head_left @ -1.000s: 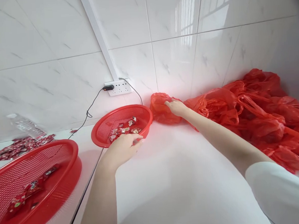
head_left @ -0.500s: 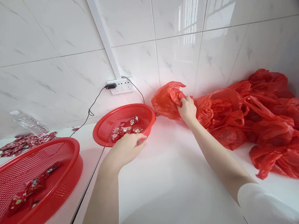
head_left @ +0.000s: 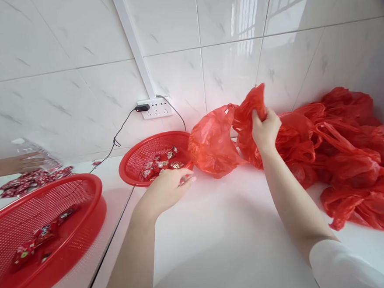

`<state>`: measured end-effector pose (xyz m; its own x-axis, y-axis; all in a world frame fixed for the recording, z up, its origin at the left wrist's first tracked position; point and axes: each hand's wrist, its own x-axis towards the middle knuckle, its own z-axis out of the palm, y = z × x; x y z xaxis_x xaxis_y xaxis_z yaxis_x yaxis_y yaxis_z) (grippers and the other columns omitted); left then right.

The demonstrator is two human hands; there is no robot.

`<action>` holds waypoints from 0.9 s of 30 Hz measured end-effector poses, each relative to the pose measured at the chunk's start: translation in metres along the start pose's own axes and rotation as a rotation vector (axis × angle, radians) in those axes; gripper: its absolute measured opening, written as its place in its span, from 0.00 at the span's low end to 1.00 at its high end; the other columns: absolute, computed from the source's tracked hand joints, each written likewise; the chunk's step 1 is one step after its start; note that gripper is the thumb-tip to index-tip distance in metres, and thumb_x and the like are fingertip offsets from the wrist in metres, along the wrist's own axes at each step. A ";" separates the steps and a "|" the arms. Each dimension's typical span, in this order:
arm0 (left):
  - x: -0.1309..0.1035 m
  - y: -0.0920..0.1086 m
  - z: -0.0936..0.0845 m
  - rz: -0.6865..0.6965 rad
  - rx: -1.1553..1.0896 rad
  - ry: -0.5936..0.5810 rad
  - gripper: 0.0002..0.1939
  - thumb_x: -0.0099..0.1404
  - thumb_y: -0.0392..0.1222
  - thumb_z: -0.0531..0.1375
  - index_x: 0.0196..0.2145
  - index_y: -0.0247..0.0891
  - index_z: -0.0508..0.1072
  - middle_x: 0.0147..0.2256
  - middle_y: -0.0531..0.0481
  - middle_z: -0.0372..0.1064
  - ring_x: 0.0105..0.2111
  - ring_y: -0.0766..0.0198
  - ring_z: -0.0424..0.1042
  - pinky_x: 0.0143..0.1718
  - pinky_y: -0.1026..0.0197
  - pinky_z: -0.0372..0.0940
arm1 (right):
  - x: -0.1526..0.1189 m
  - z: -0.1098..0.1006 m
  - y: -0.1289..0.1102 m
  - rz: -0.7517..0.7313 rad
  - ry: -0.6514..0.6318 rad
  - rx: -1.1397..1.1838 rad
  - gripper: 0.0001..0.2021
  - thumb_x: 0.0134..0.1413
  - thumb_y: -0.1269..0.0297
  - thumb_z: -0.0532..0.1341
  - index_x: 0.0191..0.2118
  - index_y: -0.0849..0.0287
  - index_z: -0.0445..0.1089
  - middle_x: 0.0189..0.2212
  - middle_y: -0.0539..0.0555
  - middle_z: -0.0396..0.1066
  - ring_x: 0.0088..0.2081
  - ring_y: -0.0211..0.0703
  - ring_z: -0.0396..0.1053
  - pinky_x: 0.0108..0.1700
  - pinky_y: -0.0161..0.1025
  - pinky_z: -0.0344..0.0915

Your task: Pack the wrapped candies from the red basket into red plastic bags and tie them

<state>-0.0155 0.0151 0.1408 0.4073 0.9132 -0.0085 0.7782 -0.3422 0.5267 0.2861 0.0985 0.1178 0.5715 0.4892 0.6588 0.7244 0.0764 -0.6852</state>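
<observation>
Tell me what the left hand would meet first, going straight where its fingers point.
Likely the nearest red bag, beyond the left hand, though depth is unclear; the smaller red basket might come first.

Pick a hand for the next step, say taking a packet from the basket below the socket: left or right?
Left, likely: the left hand is at the near rim of the basket, while the right hand is farther away, holding a red bag.

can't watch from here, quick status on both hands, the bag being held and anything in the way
Right fingers clamped on red plastic bag. Left fingers at small basket, grip unclear. More red bags heaped close on the right.
</observation>
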 end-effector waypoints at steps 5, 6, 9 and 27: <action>0.006 0.002 0.015 0.146 -0.104 0.004 0.25 0.65 0.56 0.54 0.58 0.51 0.66 0.60 0.50 0.62 0.58 0.50 0.63 0.55 0.54 0.60 | -0.012 -0.024 -0.023 -0.107 0.364 0.071 0.20 0.64 0.58 0.42 0.56 0.53 0.60 0.53 0.63 0.60 0.57 0.60 0.61 0.49 0.57 0.63; 0.008 0.002 0.018 0.160 -0.110 0.015 0.27 0.65 0.56 0.55 0.60 0.51 0.65 0.62 0.50 0.59 0.61 0.50 0.59 0.57 0.53 0.58 | -0.016 -0.028 -0.027 -0.144 0.374 0.048 0.20 0.64 0.57 0.43 0.57 0.51 0.60 0.56 0.62 0.57 0.59 0.61 0.58 0.50 0.58 0.63; 0.013 0.000 0.024 0.162 -0.201 0.058 0.32 0.63 0.55 0.57 0.63 0.53 0.58 0.67 0.51 0.48 0.66 0.50 0.48 0.61 0.50 0.53 | -0.028 -0.035 -0.037 -0.207 0.348 -0.026 0.19 0.62 0.59 0.46 0.56 0.50 0.62 0.58 0.62 0.55 0.61 0.63 0.56 0.50 0.62 0.63; 0.021 0.006 0.011 -0.092 -1.006 0.415 0.28 0.51 0.57 0.67 0.44 0.36 0.76 0.41 0.42 0.77 0.42 0.49 0.75 0.43 0.52 0.70 | -0.056 -0.007 -0.037 -0.291 -1.621 0.327 0.20 0.58 0.48 0.57 0.49 0.55 0.69 0.44 0.54 0.74 0.41 0.42 0.73 0.42 0.39 0.69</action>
<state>0.0030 0.0297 0.1343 0.0274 0.9942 0.1042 -0.0260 -0.1035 0.9943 0.2296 0.0619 0.1086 -0.6689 0.7401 -0.0692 0.5031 0.3821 -0.7752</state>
